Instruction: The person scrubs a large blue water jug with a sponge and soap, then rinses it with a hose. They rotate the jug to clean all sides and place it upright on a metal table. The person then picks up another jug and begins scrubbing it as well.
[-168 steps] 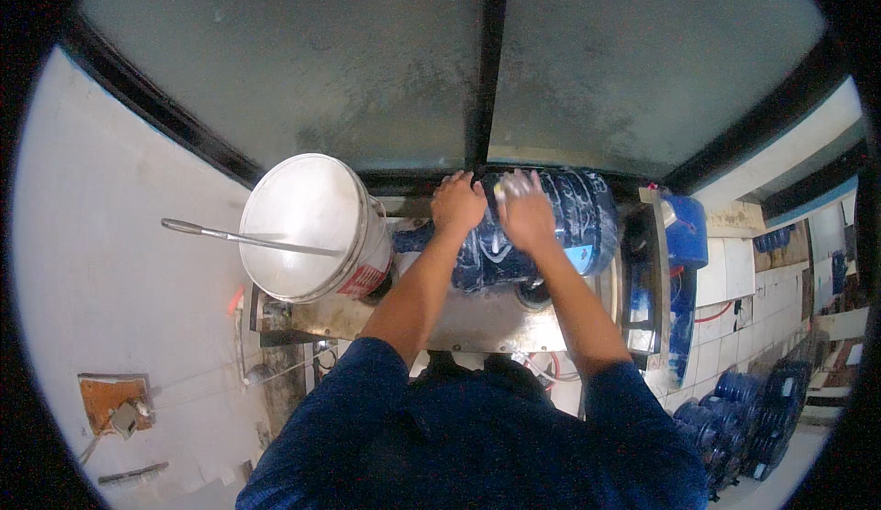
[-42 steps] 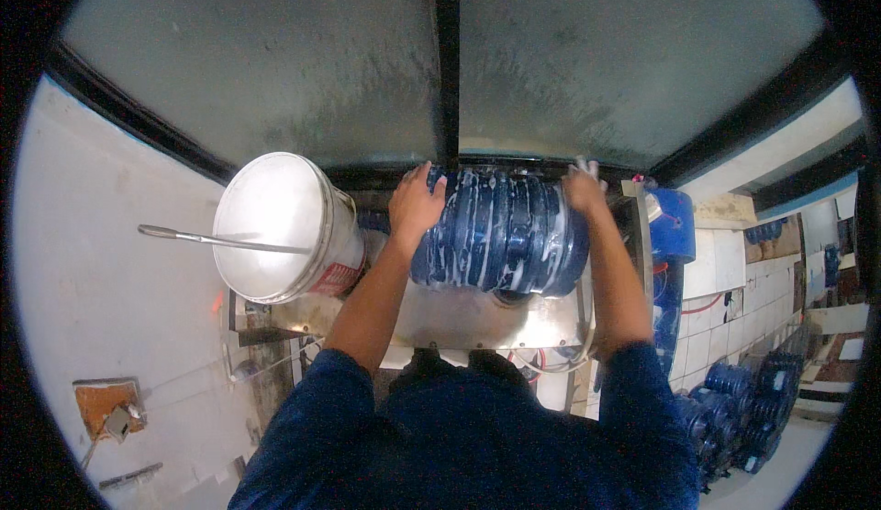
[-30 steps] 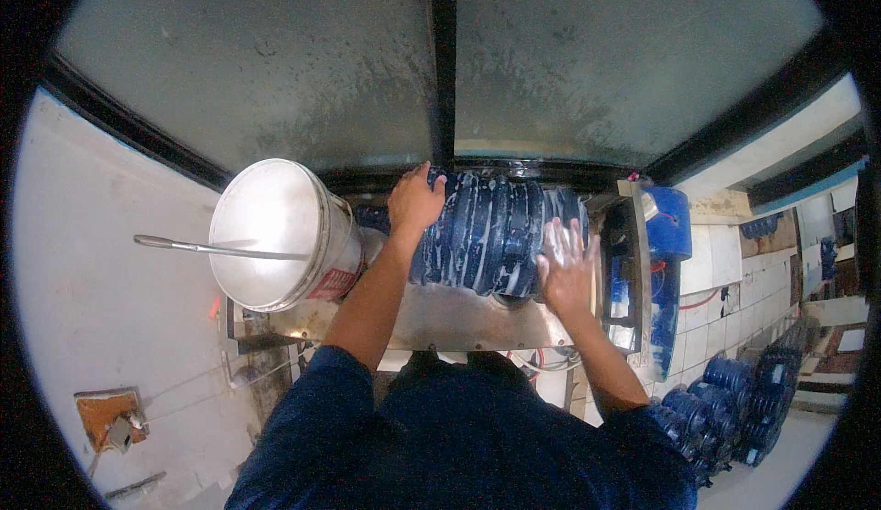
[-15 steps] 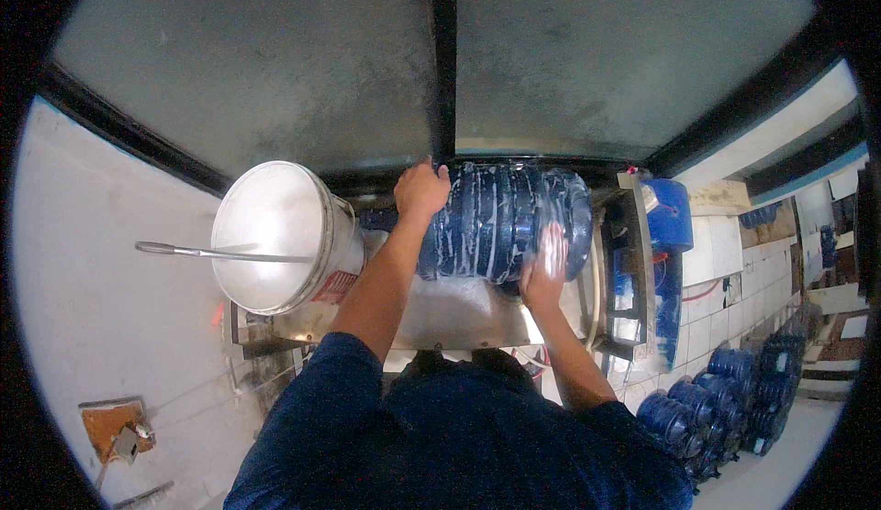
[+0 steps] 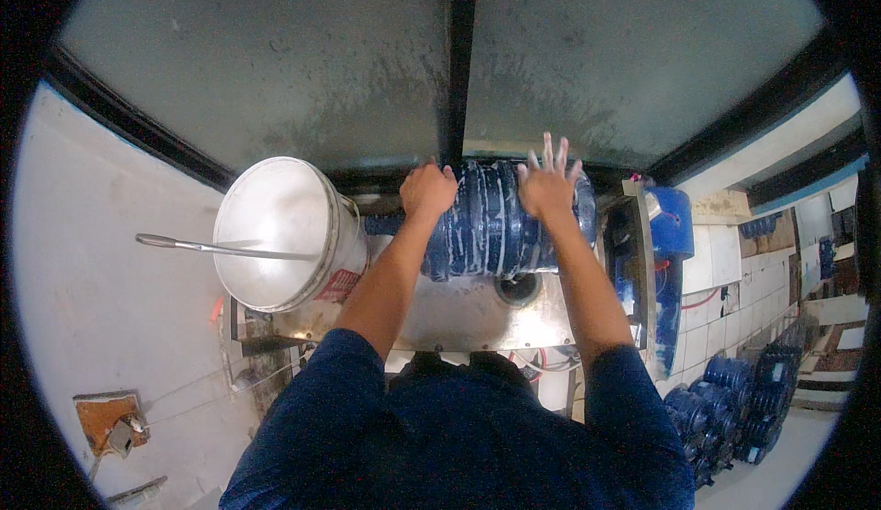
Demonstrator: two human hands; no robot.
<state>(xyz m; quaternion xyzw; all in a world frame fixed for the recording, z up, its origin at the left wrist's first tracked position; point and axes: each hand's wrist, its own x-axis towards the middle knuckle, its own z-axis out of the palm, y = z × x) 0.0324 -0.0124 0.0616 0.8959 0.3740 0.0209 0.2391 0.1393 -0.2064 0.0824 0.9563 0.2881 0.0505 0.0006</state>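
A large ribbed blue water jug point(image 5: 491, 235) lies on its side on a metal counter point(image 5: 450, 313), its neck pointing left. White suds streak its ribs. My left hand point(image 5: 429, 189) grips the shoulder of the jug near the neck, fingers bent over the far side and partly hidden. Spread fingers, wet with foam, show on my right hand point(image 5: 548, 184), which rests over the jug's upper side toward its base. A round dark drain opening point(image 5: 518, 290) shows in the counter just below the jug.
A white bucket point(image 5: 349, 235) stands left of the jug, with a long metal-handled tool point(image 5: 220, 248) across its top. Dark-framed panes point(image 5: 459, 78) rise behind. At right are a metal frame point(image 5: 640, 262), a blue container point(image 5: 668, 221) and several blue jugs point(image 5: 725, 409) on the floor.
My right hand has moved from the near side of the jug up and over to its far side, fingers now spread. The left hand keeps its hold. The drain opening has come into fuller view.
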